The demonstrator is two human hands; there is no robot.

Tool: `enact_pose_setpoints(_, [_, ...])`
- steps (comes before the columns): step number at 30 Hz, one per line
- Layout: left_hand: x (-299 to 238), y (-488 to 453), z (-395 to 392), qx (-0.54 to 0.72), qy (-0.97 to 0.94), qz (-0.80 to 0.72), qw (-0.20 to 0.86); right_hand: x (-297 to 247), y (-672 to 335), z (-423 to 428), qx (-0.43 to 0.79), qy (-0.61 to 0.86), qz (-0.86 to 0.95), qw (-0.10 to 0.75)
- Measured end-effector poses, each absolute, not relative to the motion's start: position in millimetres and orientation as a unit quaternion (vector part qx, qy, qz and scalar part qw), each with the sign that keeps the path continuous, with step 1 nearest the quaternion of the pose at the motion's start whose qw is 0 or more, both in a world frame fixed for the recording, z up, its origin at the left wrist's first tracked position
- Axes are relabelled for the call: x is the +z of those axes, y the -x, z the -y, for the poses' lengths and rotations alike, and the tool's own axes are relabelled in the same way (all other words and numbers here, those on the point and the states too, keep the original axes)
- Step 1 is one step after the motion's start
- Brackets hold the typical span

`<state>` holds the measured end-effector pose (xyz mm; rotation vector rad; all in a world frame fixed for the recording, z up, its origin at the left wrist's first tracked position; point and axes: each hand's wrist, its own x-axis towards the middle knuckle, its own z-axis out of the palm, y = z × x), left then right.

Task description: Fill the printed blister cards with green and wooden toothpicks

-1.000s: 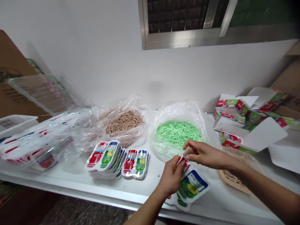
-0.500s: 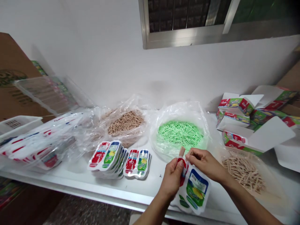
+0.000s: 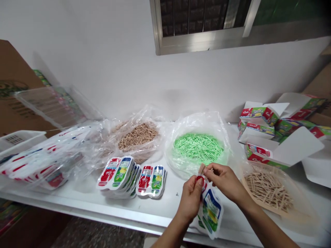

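My left hand [image 3: 190, 197] is closed around a flat plastic packet [image 3: 212, 213] printed with a red bottle and a green-and-blue bottle. Thin brown sticks [image 3: 201, 168] poke out of its top, just above my left thumb. The fingers of my right hand [image 3: 224, 179] are pinched together at the packet's top, right beside the sticks; what sits between them is too small to make out. The packet hangs tilted over the table's front part, its red side mostly covered by my left hand. Behind my hands lies an open clear bag of green sticks [image 3: 198, 147].
Left of my hands lie a short pile [image 3: 151, 182] and a taller stack [image 3: 117, 174] of similar packets. Brown sticks [image 3: 138, 136] fill another bag; more lie in a shallow tray [image 3: 269, 189] at right. Open printed boxes [image 3: 261, 151] stand behind it. Bagged packets [image 3: 49, 155] cover the left.
The packet has turned and now shows narrower, its lower end shifted left. My right fingers have moved slightly left and closer to the brown sticks. My left hand keeps its hold.
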<state>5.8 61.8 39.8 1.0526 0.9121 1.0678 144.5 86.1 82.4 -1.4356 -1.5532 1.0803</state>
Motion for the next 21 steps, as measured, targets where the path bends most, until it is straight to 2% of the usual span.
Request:
enact_pose_setpoints(4, [36.4, -6.9, -61.2, 0.460, -0.438, -0.426, 0.644, 82.7, -139.6, -83.8, 0.374, 0.567, 0.614, 0.401])
enact_pose_setpoints(8, [34.3, -7.5, -63.1, 0.474, -0.422, -0.414, 0.653, 80.0, -136.1, -80.7, 0.404, 0.554, 0.584, 0.435])
enact_pose_setpoints(13, [37.0, -6.9, -63.5, 0.491, -0.438, -0.389, 0.645, 79.2, -136.9, -81.6, 0.428, 0.530, 0.597, 0.423])
enact_pose_setpoints(21, [33.3, -6.0, -61.6, 0.474, -0.423, -0.410, 0.655, 80.0, -136.6, -84.3, 0.383, 0.557, 0.618, 0.402])
